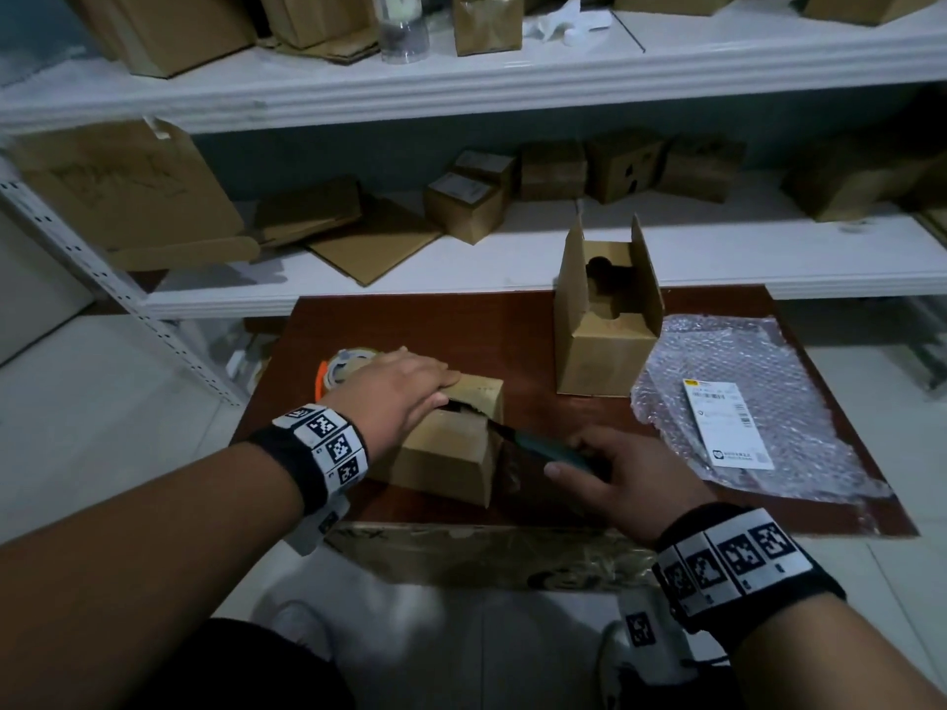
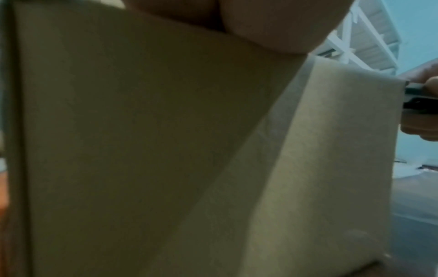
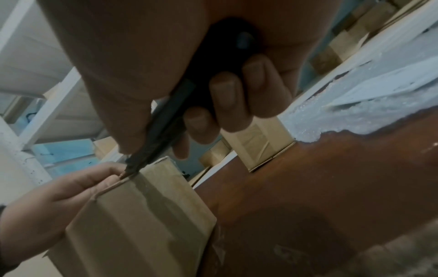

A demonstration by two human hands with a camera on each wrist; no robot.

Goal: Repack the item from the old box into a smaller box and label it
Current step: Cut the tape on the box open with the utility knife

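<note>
A small taped cardboard box (image 1: 446, 458) lies on the brown board (image 1: 410, 325). My left hand (image 1: 405, 386) rests flat on its top, fingers straight, holding it down. My right hand (image 1: 610, 468) grips a dark utility knife (image 1: 543, 445) whose tip is at the box's top seam on its right end. In the right wrist view the knife (image 3: 166, 120) meets the box (image 3: 147, 221) beside the left hand (image 3: 59, 196). The left wrist view is filled by the box (image 2: 166, 150). An open box (image 1: 599, 351) with raised flaps stands behind. A printed label (image 1: 727, 422) lies on bubble wrap (image 1: 779, 361).
A tape roll (image 1: 343, 371) on an orange dispenser sits just behind my left hand. White shelves (image 1: 512, 263) behind the board hold several cardboard boxes and flattened cardboard. A flattened piece of cardboard (image 1: 487, 556) lies at the board's near edge on the white floor.
</note>
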